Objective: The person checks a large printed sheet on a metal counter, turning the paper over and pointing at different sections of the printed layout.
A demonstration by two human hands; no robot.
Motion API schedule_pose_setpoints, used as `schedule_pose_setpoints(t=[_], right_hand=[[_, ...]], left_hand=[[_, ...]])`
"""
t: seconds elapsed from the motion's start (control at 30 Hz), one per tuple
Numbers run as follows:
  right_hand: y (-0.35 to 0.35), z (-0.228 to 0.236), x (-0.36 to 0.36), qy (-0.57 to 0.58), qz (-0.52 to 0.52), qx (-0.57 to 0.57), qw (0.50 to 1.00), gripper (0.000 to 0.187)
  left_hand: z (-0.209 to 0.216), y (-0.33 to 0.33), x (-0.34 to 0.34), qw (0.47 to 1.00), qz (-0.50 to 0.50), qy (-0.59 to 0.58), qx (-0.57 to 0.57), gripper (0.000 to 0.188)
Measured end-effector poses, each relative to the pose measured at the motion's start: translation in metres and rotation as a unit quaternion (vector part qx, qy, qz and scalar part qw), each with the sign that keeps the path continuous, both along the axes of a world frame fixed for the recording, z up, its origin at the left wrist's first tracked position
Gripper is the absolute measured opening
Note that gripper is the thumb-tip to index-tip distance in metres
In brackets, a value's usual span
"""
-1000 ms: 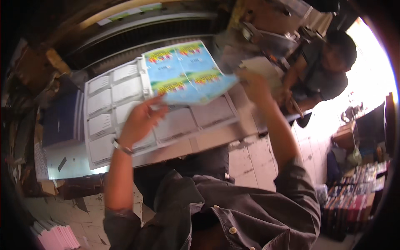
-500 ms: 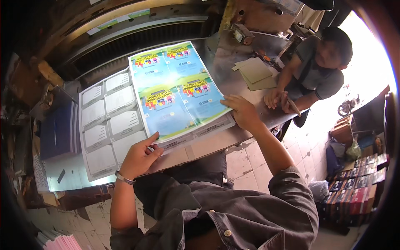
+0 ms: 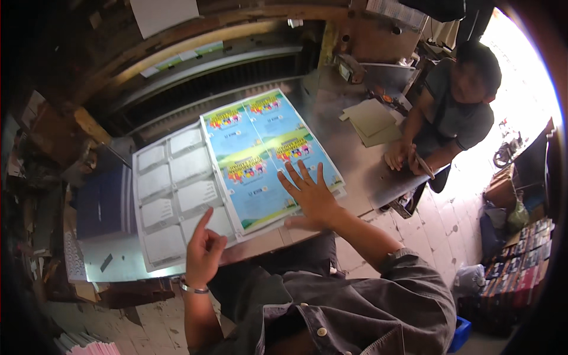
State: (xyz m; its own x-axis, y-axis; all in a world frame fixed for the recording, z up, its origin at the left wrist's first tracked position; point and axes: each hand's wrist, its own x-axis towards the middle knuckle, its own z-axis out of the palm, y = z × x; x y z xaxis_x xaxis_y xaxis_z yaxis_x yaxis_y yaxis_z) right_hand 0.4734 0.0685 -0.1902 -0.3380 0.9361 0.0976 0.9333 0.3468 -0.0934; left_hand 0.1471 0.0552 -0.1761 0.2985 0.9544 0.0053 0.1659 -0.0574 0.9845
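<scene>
A large glossy printed sheet (image 3: pixel 251 198), blue, green and yellow with a repeated cover design, lies slanted on the metal-topped table. Under its left side is a larger pale sheet (image 3: pixel 157 184) printed with grey-edged boxes. My right hand (image 3: pixel 315 204) rests on the lower right part of the coloured sheet, palm down and fingers spread. My left hand (image 3: pixel 205 251) hovers by the near edge of the pale sheet with its index finger stretched out and the other fingers curled; nothing shows in it.
A dark blue stack (image 3: pixel 100 201) stands left of the sheets. Tan cards (image 3: pixel 371 121) lie at the right, close to a seated co-worker (image 3: pixel 461 106) holding a small flat item. Behind the sheets runs a dark slotted machine part (image 3: pixel 219 74). Stacked bundles (image 3: pixel 520 260) fill the floor at lower right.
My right hand has moved from the coloured sheet's right edge onto its surface, fingers spread. My left hand has let go of its lower left corner. The sheet now lies flatter.
</scene>
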Motion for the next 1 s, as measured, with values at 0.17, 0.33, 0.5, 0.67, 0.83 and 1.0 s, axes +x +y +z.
schedule_pose_setpoints(t=[0.17,0.33,0.5,0.67,0.83,1.0], right_hand=[[0.022,0.084,-0.013,0.102,0.046,0.223,0.968,0.117],[0.016,0.106,0.002,0.16,0.064,0.262,0.949,0.105],[-0.025,0.027,0.074,0.216,-0.136,0.154,0.955,0.103],[-0.078,-0.029,0.11,0.206,-0.256,0.109,0.938,0.111],[-0.072,-0.039,0.1,0.174,-0.283,0.109,0.937,0.113],[-0.072,-0.035,0.098,0.159,-0.287,0.084,0.941,0.117]], left_hand=[[0.012,0.006,-0.007,0.997,0.061,0.017,0.037,0.066],[0.009,0.008,-0.053,0.956,0.178,0.135,0.191,0.064],[-0.06,0.017,-0.154,0.834,0.302,0.349,0.303,0.047],[-0.083,0.001,-0.212,0.805,0.344,0.398,0.276,0.048],[-0.103,0.009,-0.22,0.814,0.426,0.276,0.283,0.05],[-0.087,0.011,-0.209,0.801,0.382,0.36,0.286,0.063]])
